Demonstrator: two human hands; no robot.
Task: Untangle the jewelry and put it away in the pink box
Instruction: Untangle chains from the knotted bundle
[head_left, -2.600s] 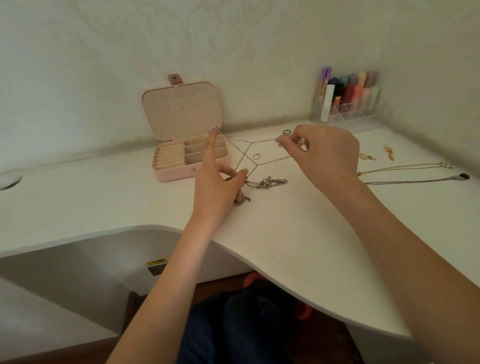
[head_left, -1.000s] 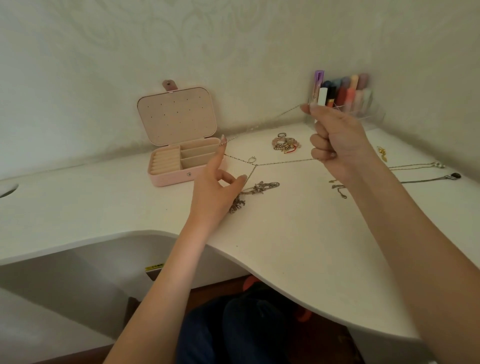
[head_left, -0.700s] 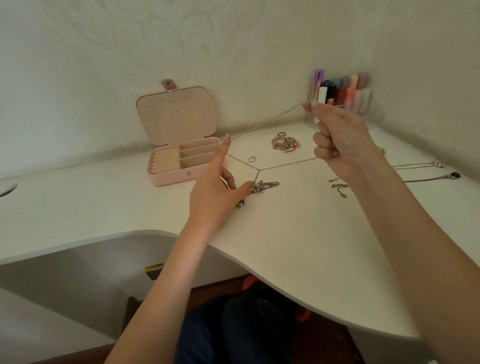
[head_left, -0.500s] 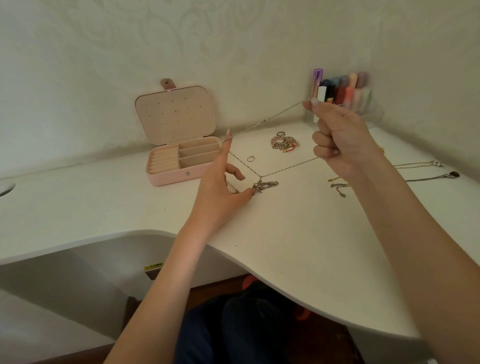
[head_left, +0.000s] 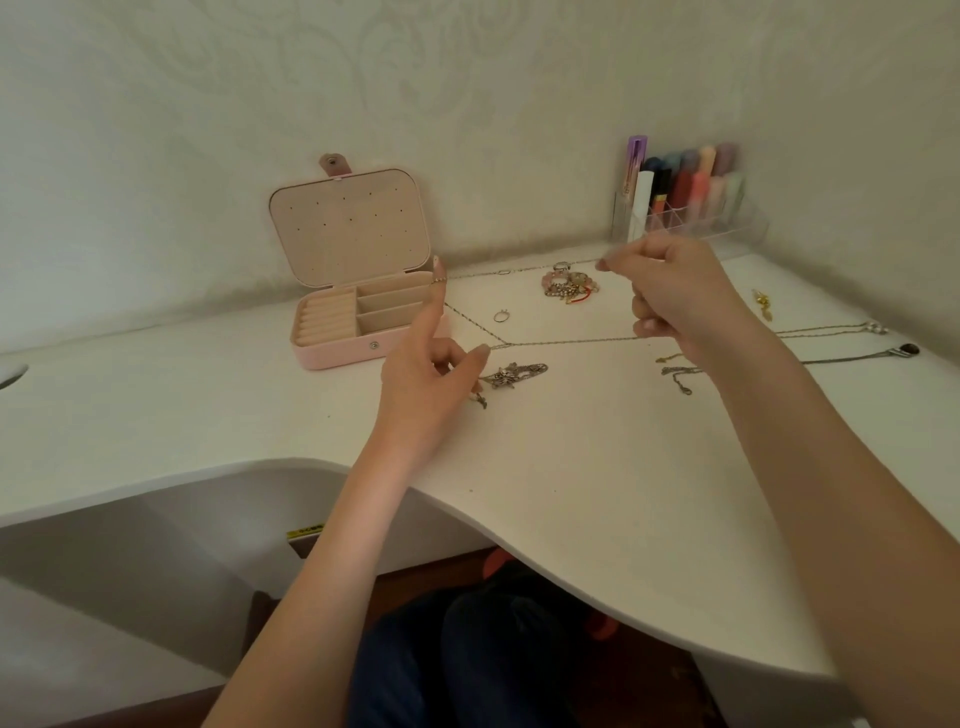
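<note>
Hands (head_left: 670, 291) lower; chain (head_left: 566, 341) flatter

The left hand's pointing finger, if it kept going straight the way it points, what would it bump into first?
Probably the pink box: the left hand points its finger up and away, toward the open lid. Depth is hard to judge. A thin chain loops over that finger.

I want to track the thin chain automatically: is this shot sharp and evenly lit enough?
Head view: light is soft and dim, with no glare; the right hand is motion-blurred, the thin silver chain is faint against the white desk, the clear plastic organiser of coloured tubes is soft, and wide-angle distortion bends the desk's edge.
</note>
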